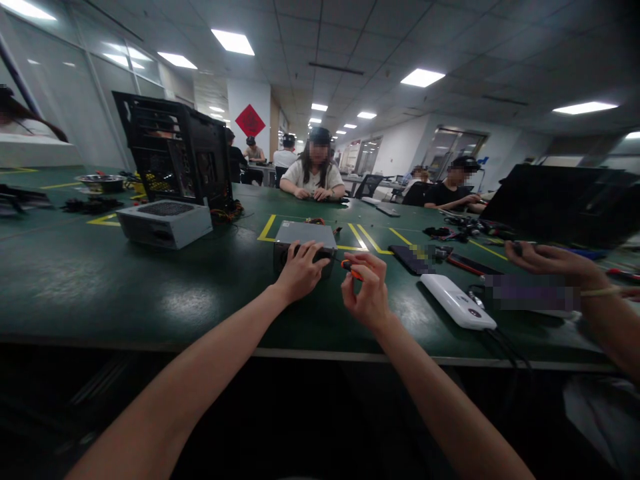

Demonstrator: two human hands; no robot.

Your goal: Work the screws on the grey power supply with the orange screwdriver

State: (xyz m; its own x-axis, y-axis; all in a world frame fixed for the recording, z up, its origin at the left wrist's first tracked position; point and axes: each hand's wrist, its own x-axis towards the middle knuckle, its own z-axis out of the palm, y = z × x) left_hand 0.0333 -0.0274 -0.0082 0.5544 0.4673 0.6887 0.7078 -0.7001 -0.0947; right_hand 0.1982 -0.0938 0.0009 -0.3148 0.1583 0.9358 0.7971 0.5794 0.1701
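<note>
A box-shaped computer power supply point(305, 233) with a grey top and a dark front face sits on the green table in front of me. My left hand point(301, 272) grips its near top edge, fingers curled over the top and front. Between the bent fingers of my right hand point(367, 290) is a small orange-and-black screwdriver point(353, 269). It points left at the right end of the power supply; whether its tip touches is too small to tell. Some cables point(315, 221) show behind the box.
To the left, a second power supply point(165, 223) stands before an open black computer case point(173, 147). On the right lie a dark phone point(411, 260), a white power bank point(456, 302) and loose cables. A co-worker's hand point(553, 263) reaches in there. Opposite sits a person point(313, 177).
</note>
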